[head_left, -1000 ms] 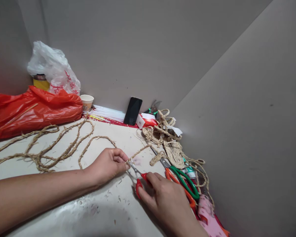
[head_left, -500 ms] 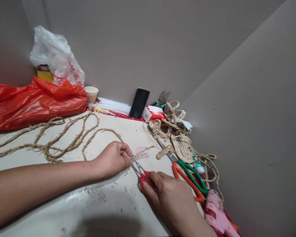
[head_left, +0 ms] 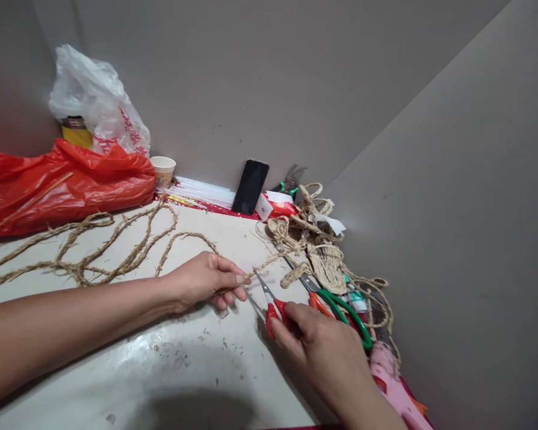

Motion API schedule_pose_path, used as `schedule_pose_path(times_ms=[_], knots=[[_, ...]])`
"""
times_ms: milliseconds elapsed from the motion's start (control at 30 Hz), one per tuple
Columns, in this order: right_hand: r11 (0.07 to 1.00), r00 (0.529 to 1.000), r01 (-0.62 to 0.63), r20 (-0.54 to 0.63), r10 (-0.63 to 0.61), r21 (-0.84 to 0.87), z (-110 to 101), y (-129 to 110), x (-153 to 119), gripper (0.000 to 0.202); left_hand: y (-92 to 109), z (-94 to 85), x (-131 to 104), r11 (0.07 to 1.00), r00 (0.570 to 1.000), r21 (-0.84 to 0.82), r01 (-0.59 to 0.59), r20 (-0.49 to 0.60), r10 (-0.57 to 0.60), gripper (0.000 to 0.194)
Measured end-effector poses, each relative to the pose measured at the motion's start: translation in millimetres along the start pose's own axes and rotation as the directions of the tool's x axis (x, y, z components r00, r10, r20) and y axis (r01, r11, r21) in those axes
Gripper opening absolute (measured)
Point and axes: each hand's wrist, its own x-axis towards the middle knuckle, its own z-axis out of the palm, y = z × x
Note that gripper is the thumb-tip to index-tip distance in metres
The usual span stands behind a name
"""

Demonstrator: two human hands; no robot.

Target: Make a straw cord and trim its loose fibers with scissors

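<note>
Pinched in the left hand (head_left: 208, 279) was a thin straw rope (head_left: 271, 261), and some of it poked out past the fingertips. Just right of that pinch, the right hand (head_left: 325, 340) was curled around small red-handled scissors (head_left: 269, 297). Their tips were close to the rope, but I could not tell if they touched. Big scissors (head_left: 312, 283) lay farther right, brown rope loops (head_left: 133, 259) lay to the left, and a black phone (head_left: 250, 186) leaned on the gray wall (head_left: 197, 89) behind.
</note>
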Motion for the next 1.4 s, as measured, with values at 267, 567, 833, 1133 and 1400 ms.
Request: schedule_pose_path(times_ms=[267, 567, 833, 1133, 1400], knots=[[0.997, 0.996, -0.058, 0.065, 0.061, -0.054, -0.7, -4.3, 2.6, 0.032, -0.8, 6.8, -3.1, 0.987, 0.988, 0.137, -0.083, -0.117, 0.099, 0.017], [0.997, 0.996, -0.022, 0.094, 0.015, 0.077, 0.7, -0.4, 0.5, 0.038, -2.6, 4.8, -0.5, 0.984, 0.978, 0.134, -0.119, -0.155, 0.14, 0.015], [0.995, 0.99, -0.044, 0.138, 0.032, 0.086, 1.2, -0.6, 0.5, 0.036, 2.1, 5.9, -2.8, 0.995, 0.977, 0.021, -0.098, -0.19, 0.101, 0.011], [0.991, 0.992, -0.123, 0.003, 0.124, -0.044, 2.6, -11.8, 4.0, 0.032, -1.5, 11.2, -6.0, 0.993, 0.991, -0.112, -0.026, -0.136, 0.011, 0.014], [0.994, 0.995, -0.101, -0.011, 0.1, -0.04, 5.4, -12.6, 3.8, 0.032, -2.1, 12.9, -6.9, 0.985, 0.986, -0.172, 0.032, -0.153, -0.059, 0.015]])
